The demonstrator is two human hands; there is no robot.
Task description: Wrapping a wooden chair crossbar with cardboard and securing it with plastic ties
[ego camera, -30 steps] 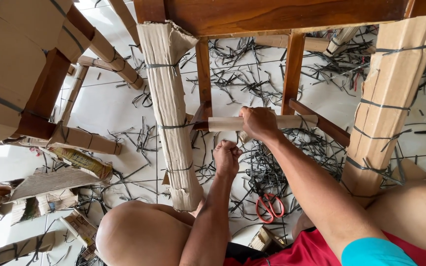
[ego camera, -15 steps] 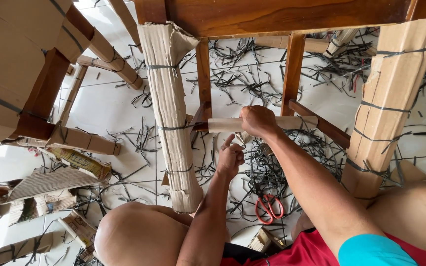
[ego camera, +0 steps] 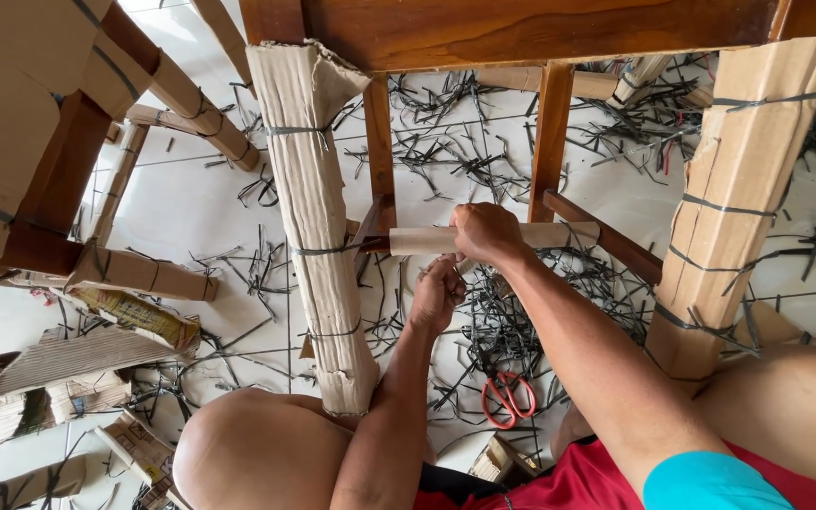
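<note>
Clearly the right hand (ego camera: 485, 232) was clamped around the cardboard sleeve (ego camera: 493, 238) on the chair's low rung (ego camera: 606, 238), the left hand (ego camera: 436, 295) curled shut just beneath it on something unseen, and keeping that wrap tight mattered most, I reckoned.

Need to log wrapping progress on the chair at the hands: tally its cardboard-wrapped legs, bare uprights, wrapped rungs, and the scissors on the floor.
cardboard-wrapped legs: 2
bare wooden uprights: 2
cardboard-wrapped rung, gripped by the right hand: 1
red-handled scissors: 1
Total: 6
</note>
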